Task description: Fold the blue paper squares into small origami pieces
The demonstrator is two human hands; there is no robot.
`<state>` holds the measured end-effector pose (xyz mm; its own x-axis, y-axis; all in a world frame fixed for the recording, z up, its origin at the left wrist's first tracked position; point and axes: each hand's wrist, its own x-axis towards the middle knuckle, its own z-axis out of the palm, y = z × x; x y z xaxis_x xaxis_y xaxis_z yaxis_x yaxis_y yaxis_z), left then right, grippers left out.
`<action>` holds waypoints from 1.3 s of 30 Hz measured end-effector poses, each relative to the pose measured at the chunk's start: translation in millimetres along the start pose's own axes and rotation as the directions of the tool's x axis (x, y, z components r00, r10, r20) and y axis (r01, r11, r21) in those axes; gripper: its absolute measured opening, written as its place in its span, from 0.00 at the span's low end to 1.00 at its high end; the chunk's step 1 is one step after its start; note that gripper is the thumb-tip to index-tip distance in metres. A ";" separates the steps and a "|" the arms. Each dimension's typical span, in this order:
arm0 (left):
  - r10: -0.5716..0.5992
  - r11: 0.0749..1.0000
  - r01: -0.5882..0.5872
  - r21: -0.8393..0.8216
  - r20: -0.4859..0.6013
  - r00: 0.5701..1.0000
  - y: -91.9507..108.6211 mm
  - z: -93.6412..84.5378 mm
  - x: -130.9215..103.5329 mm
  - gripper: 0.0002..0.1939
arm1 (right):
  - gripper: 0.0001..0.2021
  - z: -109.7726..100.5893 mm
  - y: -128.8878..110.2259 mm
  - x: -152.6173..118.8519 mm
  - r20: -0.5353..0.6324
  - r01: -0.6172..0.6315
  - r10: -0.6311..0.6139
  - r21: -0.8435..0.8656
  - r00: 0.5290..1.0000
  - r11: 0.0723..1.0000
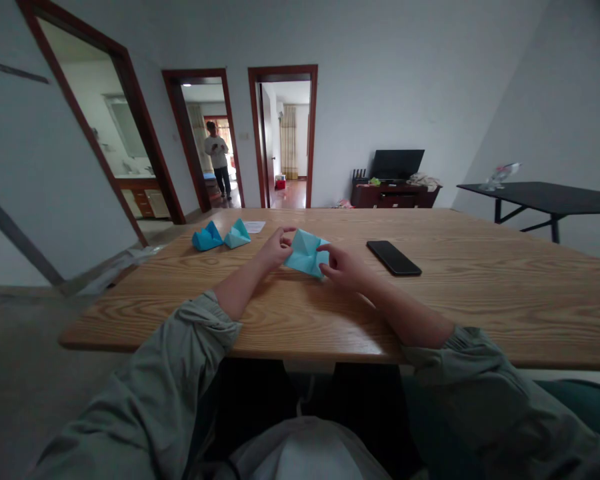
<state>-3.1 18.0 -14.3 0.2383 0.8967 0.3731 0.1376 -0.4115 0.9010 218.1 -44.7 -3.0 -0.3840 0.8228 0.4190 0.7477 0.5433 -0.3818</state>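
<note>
A light-blue sheet of folded paper [306,253] is held just over the wooden table [280,313], partly opened out with creases showing. My left hand [279,247] grips its left edge, fingers bent around the side. On the right edge, my right hand [341,267] pinches the paper between thumb and fingers. To the left stand two finished-looking folded paper shapes, a darker blue one [207,237] and a light-blue one [237,234], close beside each other. Parts of the fingertips are hidden behind the paper.
A black smartphone [394,258] lies right of my hands. Behind the folded shapes is a small white paper [255,227]. A person [217,157] stands in a far doorway. A black table [545,197] is at the right; a television [398,165] stands by the wall.
</note>
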 end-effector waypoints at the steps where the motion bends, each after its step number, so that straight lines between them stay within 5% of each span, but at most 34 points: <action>1: 0.009 1.000 -0.009 0.003 -0.012 1.000 -0.3 -1.0 1.0 0.33 | 0.21 0.7 -0.5 -0.9 0.032 -0.006 0.006 0.001 0.999 1.000; 8: 0.023 1.000 -0.023 0.004 0.004 1.000 0.3 0.7 1.2 0.32 | 0.29 -0.1 -7.2 -4.0 0.141 0.040 -0.021 -0.134 0.990 0.990; 24: 0.025 0.999 -0.026 0.037 0.039 0.999 -1.8 1.9 -0.6 0.32 | 0.17 10.2 3.7 -0.7 0.086 -0.025 0.053 -0.301 0.995 0.953; 32: 0.010 1.000 -0.011 0.025 0.033 0.999 1.3 4.6 -3.0 0.32 | 0.25 21.9 10.9 1.9 0.044 -0.062 0.076 -0.258 0.996 0.964; 39: -0.016 1.000 0.016 -0.001 0.017 1.000 2.6 4.2 -3.5 0.33 | 0.29 27.2 18.3 2.8 0.013 -0.045 0.045 -0.010 0.999 0.999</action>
<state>0.4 13.1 -14.2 0.2525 0.9002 0.3548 0.1401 -0.3968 0.9072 216.0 -27.9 -31.3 -0.3568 0.8486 0.3905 0.7694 0.5040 -0.3924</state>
